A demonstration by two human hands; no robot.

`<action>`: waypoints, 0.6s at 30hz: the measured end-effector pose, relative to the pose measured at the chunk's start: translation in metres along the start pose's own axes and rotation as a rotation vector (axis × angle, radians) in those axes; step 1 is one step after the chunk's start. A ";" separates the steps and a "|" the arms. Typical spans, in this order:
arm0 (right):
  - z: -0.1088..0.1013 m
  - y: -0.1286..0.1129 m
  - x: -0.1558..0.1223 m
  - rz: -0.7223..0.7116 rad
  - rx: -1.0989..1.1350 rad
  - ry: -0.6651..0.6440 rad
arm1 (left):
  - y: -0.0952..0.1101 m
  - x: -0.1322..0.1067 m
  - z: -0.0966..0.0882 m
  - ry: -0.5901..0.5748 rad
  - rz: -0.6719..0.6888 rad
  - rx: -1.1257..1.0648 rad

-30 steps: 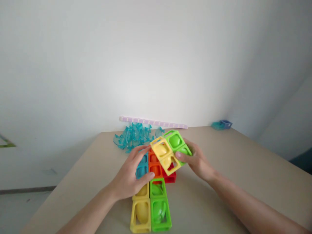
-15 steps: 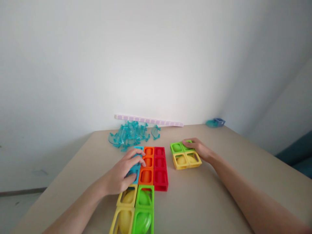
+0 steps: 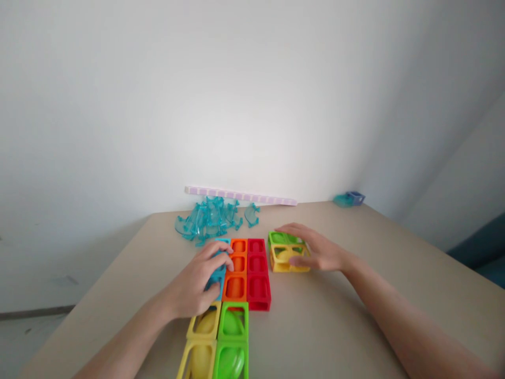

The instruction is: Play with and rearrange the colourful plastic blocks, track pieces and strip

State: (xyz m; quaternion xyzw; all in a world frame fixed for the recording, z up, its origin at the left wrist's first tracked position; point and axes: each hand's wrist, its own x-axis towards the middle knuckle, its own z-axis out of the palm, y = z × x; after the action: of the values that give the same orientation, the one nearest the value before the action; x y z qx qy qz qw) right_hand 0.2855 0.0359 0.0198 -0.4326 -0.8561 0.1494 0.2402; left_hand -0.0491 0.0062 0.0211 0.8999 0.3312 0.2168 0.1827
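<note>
Rows of hollow, window-sided plastic blocks are joined on the table. My left hand (image 3: 205,276) grips the blue blocks (image 3: 218,268) on the left side, its fingertips reaching the orange blocks (image 3: 235,286). Red blocks (image 3: 258,287) stand along the right of the orange ones. Nearer to me, yellow blocks (image 3: 202,358) and green blocks (image 3: 232,358) with rounded shapes inside adjoin the group. My right hand (image 3: 311,250) is closed over a separate green-and-yellow block cluster (image 3: 279,253), thumb on the yellow part and fingers over the green. A narrow gap separates this cluster from the red blocks.
Clear teal plastic pieces (image 3: 211,218) lie heaped at the back, with one single teal piece (image 3: 251,215) beside them. A long lilac strip (image 3: 240,195) rests against the wall (image 3: 252,105). In the far right corner are a dark blue block (image 3: 356,198) and a teal piece (image 3: 342,200).
My right hand has brought the green-and-yellow cluster left, close to the red blocks, and turned it straighter. Its thumb now lies on the yellow part. My left hand has stayed nearly still.
</note>
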 end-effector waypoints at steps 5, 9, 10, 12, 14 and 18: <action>0.015 -0.016 0.002 0.395 -0.289 0.080 | 0.007 0.001 -0.003 0.040 -0.032 0.169; 0.040 -0.031 0.009 0.510 -0.315 0.139 | 0.006 0.007 -0.002 0.089 -0.050 0.276; 0.045 -0.036 0.011 0.481 -0.282 0.141 | 0.003 0.011 -0.001 0.097 -0.060 0.287; 0.050 -0.045 0.012 0.422 -0.216 0.164 | -0.003 0.020 0.001 0.108 -0.078 0.285; 0.052 -0.050 0.011 0.373 -0.173 0.192 | -0.008 0.033 0.002 0.105 -0.055 0.242; 0.051 -0.051 0.007 0.270 -0.139 0.202 | -0.019 0.065 0.008 0.010 0.056 0.131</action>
State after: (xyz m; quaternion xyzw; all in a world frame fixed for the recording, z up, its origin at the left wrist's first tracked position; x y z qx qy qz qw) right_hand 0.2199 0.0097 0.0024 -0.5719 -0.7700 0.0769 0.2721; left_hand -0.0100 0.0625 0.0231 0.9179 0.3201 0.2042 0.1156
